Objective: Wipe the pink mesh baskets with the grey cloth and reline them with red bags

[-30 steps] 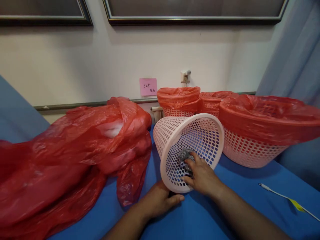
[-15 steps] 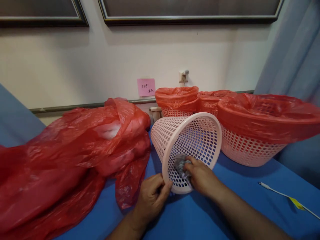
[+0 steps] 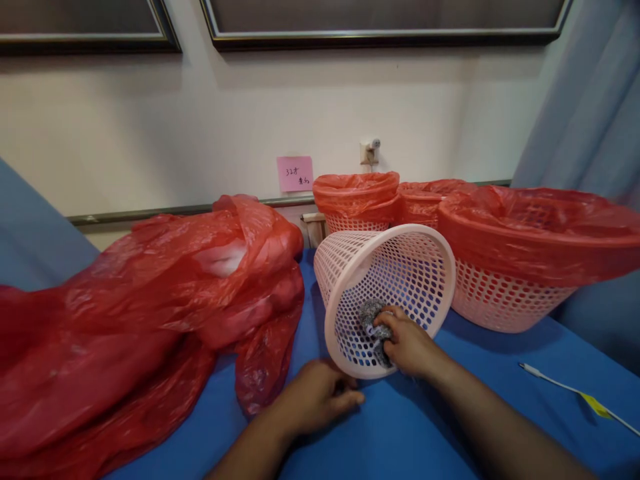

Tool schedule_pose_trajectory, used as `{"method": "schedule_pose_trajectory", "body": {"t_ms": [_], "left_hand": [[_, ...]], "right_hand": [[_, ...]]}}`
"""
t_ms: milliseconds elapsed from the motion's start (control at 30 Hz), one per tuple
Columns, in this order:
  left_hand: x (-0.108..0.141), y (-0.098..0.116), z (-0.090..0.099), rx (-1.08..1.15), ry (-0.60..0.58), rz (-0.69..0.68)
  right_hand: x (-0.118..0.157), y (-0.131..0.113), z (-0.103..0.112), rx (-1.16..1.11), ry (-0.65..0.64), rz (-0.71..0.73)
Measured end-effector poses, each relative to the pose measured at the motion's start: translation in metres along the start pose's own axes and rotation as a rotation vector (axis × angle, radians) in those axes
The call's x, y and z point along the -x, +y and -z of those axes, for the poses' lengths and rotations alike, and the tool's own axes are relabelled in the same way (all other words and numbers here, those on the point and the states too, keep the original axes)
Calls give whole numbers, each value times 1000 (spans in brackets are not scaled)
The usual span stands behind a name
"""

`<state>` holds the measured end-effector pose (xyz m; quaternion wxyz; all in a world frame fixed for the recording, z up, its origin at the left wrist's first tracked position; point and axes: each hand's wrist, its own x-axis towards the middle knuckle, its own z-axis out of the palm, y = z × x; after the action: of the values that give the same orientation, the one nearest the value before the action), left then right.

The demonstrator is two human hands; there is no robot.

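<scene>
A pink perforated plastic basket (image 3: 341, 293) lies on its side on the blue table, its mouth turned towards me. Inside it, my right hand (image 3: 407, 343) grips a crumpled grey speckled cloth (image 3: 371, 315) against the lower wall. My left hand (image 3: 320, 397) is just below the basket's front left rim, with the thumb held away from the fingers. Some of its fingertips are hidden near the rim, and I cannot tell if they touch it. A large heap of red plastic bags (image 3: 165, 293) lies to the left, with something white showing through.
Behind stand pink baskets lined with red bags (image 3: 356, 193), and a wide lined basket (image 3: 510, 300) is at right. A white cable (image 3: 560, 385) with a yellow tag crosses the blue tabletop (image 3: 380, 440). A pink note (image 3: 295, 174) and a socket (image 3: 369, 153) are on the wall.
My left hand has let go of the rim and moved slightly right. The basket has turned and shifted a little to the right, with my right hand and the cloth still inside.
</scene>
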<state>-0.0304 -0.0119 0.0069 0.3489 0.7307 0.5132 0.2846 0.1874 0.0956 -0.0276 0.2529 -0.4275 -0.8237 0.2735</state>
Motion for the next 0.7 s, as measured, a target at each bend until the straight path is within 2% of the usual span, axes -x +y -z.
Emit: {"method": "schedule_pose_trajectory", "body": {"t_ms": [67, 167, 233, 333, 400, 500, 600, 667, 700], "left_hand": [[-3, -2, -6, -105, -80, -30], [-6, -1, -9, -93, -44, -128], [-5, 1, -7, -49, 38, -174], [0, 3, -3, -100, 257, -242], [4, 4, 0, -162, 381, -296], [7, 4, 4, -195, 514, -328], [8, 1, 6, -181, 616, -312], [8, -2, 7, -162, 675, -311], [8, -4, 7, -144, 706, -309]], "right_hand": [[-2, 4, -4, -99, 6, 38], [-4, 0, -15, -279, 14, 153], [-4, -8, -21, -389, 31, 206], [-1, -17, -21, -432, 2, 239], [1, -16, -13, -347, -66, 262], [2, -7, 8, -64, -118, 224], [2, 1, 28, 274, -9, 14], [3, 3, 33, 394, 105, -98], [3, 2, 33, 398, 147, -109]]}}
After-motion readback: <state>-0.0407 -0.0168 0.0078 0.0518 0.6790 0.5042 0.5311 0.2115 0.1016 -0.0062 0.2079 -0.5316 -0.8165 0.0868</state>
